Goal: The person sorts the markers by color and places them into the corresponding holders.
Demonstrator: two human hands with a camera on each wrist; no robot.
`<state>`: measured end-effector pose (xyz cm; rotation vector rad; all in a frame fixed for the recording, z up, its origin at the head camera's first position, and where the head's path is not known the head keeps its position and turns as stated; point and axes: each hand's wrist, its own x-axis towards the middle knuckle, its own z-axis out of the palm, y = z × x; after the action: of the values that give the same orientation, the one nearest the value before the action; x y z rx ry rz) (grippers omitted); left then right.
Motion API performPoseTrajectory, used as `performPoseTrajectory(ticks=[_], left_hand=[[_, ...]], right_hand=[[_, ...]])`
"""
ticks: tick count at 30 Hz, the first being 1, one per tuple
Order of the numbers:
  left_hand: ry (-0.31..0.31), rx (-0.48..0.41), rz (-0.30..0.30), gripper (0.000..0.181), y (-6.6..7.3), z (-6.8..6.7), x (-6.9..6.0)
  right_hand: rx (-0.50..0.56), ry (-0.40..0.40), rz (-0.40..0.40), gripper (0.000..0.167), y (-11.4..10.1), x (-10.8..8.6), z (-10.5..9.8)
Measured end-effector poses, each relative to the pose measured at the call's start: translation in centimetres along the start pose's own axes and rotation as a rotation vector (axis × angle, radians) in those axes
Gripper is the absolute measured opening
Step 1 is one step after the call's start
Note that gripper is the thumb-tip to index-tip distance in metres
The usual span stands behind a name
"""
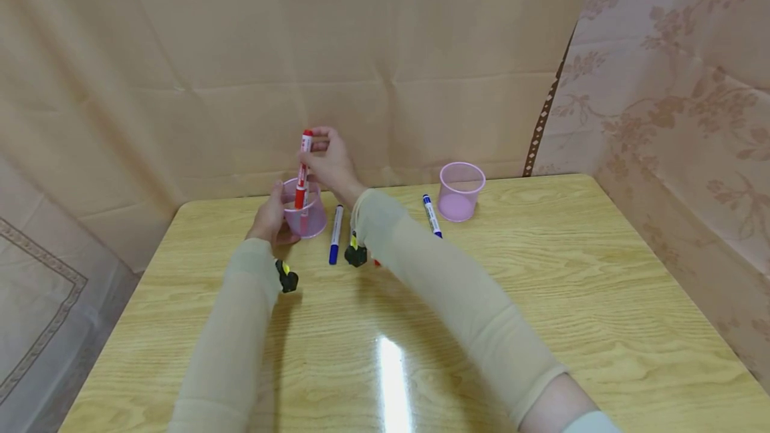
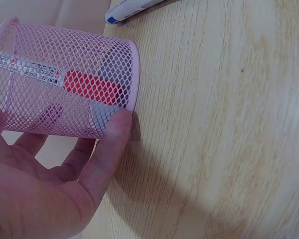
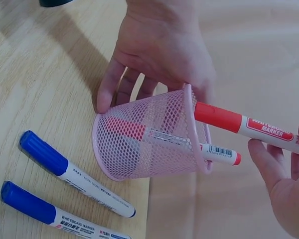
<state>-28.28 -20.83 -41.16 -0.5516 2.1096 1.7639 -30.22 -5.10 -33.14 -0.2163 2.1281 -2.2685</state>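
Observation:
A pink mesh pen cup (image 1: 314, 219) stands near the table's back edge, and my left hand (image 1: 268, 220) grips its left side. In the left wrist view, fingers of that hand (image 2: 50, 189) reach round the cup's wall and one digit presses near its base. My right hand (image 1: 332, 162) pinches a red whiteboard marker (image 1: 305, 149) upright, red cap down, over the cup's rim. The right wrist view shows that cap (image 3: 217, 117) at the mouth. Another red marker (image 3: 222, 155) leans inside the cup, cap toward the bottom, seen partly through the mesh.
Blue markers lie right of the gripped cup; the right wrist view shows two, an upper one (image 3: 97, 189) and a lower one (image 3: 74, 225). Further right are another blue marker (image 1: 431, 214) and a second pink cup (image 1: 460, 196). Something red (image 1: 377, 262) shows beneath my right sleeve.

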Motion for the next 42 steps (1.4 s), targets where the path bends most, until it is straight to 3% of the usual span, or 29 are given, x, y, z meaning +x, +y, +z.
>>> performPoseTrajectory(ticks=[18,30,42], left_hand=[[-0.009,0.003,0.018,0.081,-0.1,0.1,-0.1],[-0.017,0.007,0.016,0.083,-0.2,-0.2,0.0],[-0.025,-0.005,0.023,0.082,0.0,-0.2,-0.3]], right_hand=[[-0.136,-0.022,-0.045,0.041,1.0,-0.4,0.8],[-0.263,-0.101,-0.109,0.041,1.8,-0.6,0.9],[-0.465,-0.139,-0.104,0.037,2.0,-1.2,0.9]])
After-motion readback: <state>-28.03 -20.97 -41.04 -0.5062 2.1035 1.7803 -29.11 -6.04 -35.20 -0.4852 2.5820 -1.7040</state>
